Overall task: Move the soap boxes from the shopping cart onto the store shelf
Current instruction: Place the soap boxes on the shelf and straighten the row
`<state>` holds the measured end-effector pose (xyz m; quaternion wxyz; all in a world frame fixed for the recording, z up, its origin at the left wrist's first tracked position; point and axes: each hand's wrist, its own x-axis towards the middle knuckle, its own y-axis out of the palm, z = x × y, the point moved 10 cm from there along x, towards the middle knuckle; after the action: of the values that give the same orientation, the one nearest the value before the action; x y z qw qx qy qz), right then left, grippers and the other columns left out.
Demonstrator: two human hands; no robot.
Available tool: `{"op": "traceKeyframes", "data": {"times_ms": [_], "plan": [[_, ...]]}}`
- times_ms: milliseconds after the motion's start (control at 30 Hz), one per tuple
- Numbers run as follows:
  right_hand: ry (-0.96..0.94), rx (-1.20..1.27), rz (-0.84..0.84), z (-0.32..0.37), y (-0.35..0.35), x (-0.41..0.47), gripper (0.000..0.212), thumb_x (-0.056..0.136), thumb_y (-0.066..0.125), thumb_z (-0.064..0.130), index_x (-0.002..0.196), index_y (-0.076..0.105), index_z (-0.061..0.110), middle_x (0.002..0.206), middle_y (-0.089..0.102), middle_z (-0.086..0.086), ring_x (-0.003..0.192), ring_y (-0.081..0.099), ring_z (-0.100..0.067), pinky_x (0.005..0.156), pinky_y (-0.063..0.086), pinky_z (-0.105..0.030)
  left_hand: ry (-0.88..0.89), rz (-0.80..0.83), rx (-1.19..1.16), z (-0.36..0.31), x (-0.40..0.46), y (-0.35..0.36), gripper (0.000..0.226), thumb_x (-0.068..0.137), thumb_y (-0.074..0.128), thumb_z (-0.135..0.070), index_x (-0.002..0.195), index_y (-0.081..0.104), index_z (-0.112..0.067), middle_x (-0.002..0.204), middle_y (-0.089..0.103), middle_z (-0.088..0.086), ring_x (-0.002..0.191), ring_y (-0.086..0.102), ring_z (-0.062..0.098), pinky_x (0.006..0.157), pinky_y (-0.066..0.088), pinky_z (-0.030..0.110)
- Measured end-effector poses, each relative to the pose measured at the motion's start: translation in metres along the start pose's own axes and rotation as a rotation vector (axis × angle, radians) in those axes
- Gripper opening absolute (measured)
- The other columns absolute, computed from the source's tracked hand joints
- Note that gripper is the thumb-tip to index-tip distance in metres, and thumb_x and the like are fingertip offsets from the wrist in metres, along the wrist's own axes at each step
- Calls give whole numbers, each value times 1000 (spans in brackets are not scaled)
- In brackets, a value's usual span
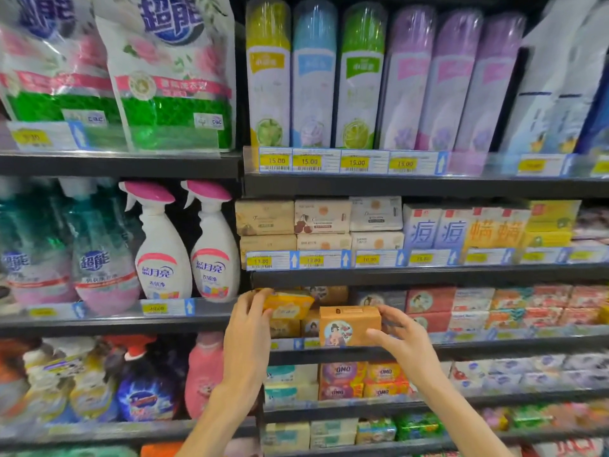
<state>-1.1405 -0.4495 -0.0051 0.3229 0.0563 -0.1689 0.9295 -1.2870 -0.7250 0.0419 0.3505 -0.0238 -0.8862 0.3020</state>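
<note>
The store shelf (pixel 428 278) was crowded: on the row where the hands worked, red soap boxes (pixel 430 300) and paler packs filled the space to the right, while stacked boxes of the same yellow and tan sorts sat just behind and below the hands. To the left, across the upright divider, white spray bottles (pixel 163 255) with pink triggers stood on a neighbouring board. Above, cream and blue soap packs lined the next level behind yellow price tags (pixel 262 260). The left hand (pixel 247 319) gripped a yellow soap box (pixel 290 304), fingers curled round its left end, holding it tilted over the stack beneath. The right hand (pixel 397 336) clasped a tan soap box (pixel 350 325) by its right end, thumb in front, at the shelf's front lip.
</note>
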Motion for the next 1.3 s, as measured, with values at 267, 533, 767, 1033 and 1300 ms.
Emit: {"op": "traceKeyframes", "data": {"times_ms": [267,533,767,1033,1300], "plan": [[15,-5,-19,-7,9,7,50,82,81,26,128,62,33,115,72,12,108,66,-6,91,55,-31,162,-45,343,-1,9,16,40,84,76,-12,120,61,-20,113,66,1,106,59,25,88,39,41],[-6,4,-95,-3,20,6,52,83,79,25,132,60,28,120,68,10,108,64,-3,78,52,-18,94,-35,496,23,23,18,45,72,82,-5,114,65,-10,124,63,11,129,51,34,98,37,51],[-70,14,-147,7,32,10,51,86,77,23,133,59,26,123,65,15,110,62,5,92,54,-21,228,58,470,5,18,33,57,69,86,-8,121,68,-19,130,64,5,132,49,34,100,30,51],[-112,-30,-164,17,36,12,47,90,72,25,134,55,29,127,58,21,115,57,7,89,50,-12,261,3,464,7,28,25,44,67,85,-6,108,72,-15,107,71,6,115,59,34,98,32,52],[-196,-374,-267,31,51,18,38,96,64,28,133,55,25,116,50,10,103,59,-7,94,54,-34,267,-5,455,10,27,27,36,72,79,-10,107,72,-17,106,71,3,115,58,32,99,32,50]]}}
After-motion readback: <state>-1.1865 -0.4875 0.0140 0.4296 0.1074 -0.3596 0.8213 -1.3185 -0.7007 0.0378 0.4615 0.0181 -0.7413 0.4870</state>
